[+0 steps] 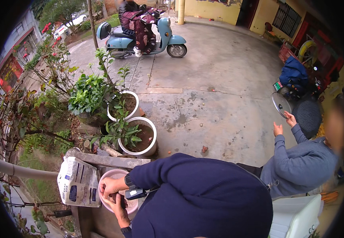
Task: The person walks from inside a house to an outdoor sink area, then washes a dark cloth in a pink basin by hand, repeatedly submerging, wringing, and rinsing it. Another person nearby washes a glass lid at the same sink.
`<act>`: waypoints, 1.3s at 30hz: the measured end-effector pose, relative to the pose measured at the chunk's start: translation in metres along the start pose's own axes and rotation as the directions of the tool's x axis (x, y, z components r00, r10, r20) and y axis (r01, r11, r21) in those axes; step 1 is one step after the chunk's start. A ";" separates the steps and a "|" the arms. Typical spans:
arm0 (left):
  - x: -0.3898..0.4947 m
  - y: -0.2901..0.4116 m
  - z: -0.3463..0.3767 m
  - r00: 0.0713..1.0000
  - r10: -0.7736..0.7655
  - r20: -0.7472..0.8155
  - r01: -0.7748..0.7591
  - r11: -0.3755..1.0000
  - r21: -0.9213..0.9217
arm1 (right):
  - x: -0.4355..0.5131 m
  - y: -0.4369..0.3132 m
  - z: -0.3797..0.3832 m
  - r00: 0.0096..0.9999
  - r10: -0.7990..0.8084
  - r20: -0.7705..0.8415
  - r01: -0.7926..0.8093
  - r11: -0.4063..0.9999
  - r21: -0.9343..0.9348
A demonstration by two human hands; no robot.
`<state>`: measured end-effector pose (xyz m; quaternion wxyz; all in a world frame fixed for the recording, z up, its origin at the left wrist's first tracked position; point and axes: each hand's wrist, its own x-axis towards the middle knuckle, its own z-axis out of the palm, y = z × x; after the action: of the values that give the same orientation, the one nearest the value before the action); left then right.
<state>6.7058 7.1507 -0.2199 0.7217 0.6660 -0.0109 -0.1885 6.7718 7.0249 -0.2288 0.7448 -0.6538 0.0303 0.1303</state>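
Observation:
A pink plastic basin (133, 207) stands before me on a ledge, with both my hands over it. My left hand (119, 208), the lower one in the picture, has its fingers around a small dark reddish-brown object (125, 203), too hidden to name. My right hand (111, 186) bends down over the basin, fingertips close to the left hand. Whether it pinches anything is hidden. A black device (134, 194) sits at my right wrist. Beside the basin stands a white printed bag (79, 184) bearing writing.
Potted plants in white tubs (154, 142) stand beyond the ledge (109, 157). At right, another person (299, 169) holds a glass pot lid (281, 104). A rider sits on a blue scooter (121, 43) across the concrete yard. A white plastic container (296, 214) is behind me.

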 end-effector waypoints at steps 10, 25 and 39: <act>0.045 -0.057 -0.054 0.961 0.130 -0.246 -0.157 0.983 -0.094 | -0.013 -0.004 0.014 0.988 0.019 -0.151 -0.001 0.993 0.116; 0.010 -0.019 -0.035 0.938 -0.296 -0.180 0.248 0.937 -0.245 | -0.023 -0.021 0.021 0.819 -0.544 0.184 0.571 0.742 -0.351; -0.016 -0.045 -0.112 0.948 -0.281 0.151 0.113 0.740 0.663 | -0.044 -0.042 0.042 0.125 -0.532 0.837 0.980 -0.064 -0.187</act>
<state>6.7095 7.2603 -0.2718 0.4167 0.8427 -0.0917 -0.3282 6.7339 7.0544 -0.1725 0.2853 -0.6990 -0.6316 -0.1766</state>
